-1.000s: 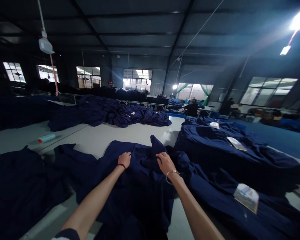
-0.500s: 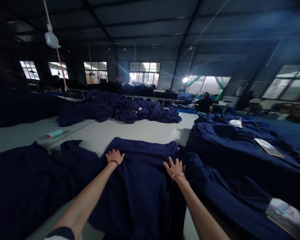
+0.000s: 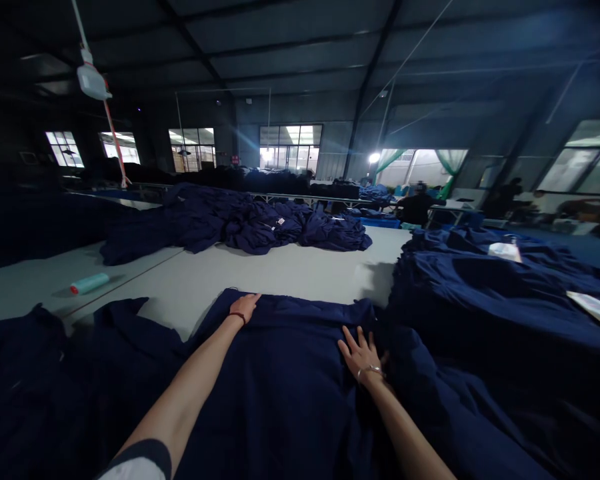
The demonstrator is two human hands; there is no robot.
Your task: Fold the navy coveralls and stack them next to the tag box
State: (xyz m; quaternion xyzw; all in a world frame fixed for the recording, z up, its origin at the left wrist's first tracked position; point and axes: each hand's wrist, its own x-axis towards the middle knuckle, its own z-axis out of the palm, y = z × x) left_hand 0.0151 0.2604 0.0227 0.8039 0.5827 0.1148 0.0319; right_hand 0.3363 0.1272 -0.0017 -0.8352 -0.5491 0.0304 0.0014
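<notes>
Head view: navy garment spread on a pale grey worktable, near centre; left hand lying flat, fingers together, on its far edge; right hand open, fingers spread, pressing its right side flat; stacked navy garments to the right, heaped navy garments far.

garments lie on the table — stacks right, heaps beyond.

The hall is dim, lit mainly by daylight from the far windows and a doorway, with glare from a small lamp beside it. The navy cloth sinks into heavy shadow, and the roof beams bow towards the frame's edges.
</notes>
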